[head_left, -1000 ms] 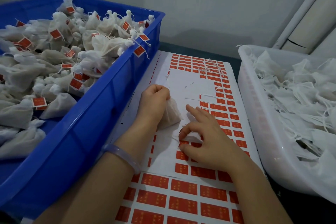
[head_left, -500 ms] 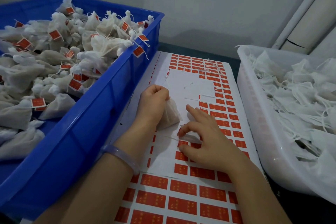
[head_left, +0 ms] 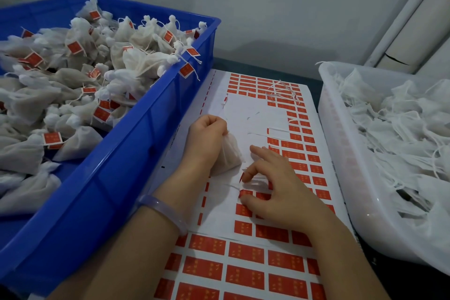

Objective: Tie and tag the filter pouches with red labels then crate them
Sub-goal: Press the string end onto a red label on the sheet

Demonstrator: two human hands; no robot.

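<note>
My left hand grips the neck of a filled white filter pouch that rests on the label sheet. Beside the pouch, my right hand lies on the sheet, forefinger straight, thumb and a curled finger picking at a red label where a white string lies. The sheet carries rows of red labels, with a bare white patch in its middle. The blue crate on the left is full of tied pouches with red tags.
A white plastic basket on the right holds a heap of white pouches and strings. A second label sheet lies nearest me. Loose white strings lie at the sheet's far end. A grey wall stands behind.
Almost nothing has moved. My right fingers shift slightly at the label while my left hand keeps hold of the pouch in the same spot.
</note>
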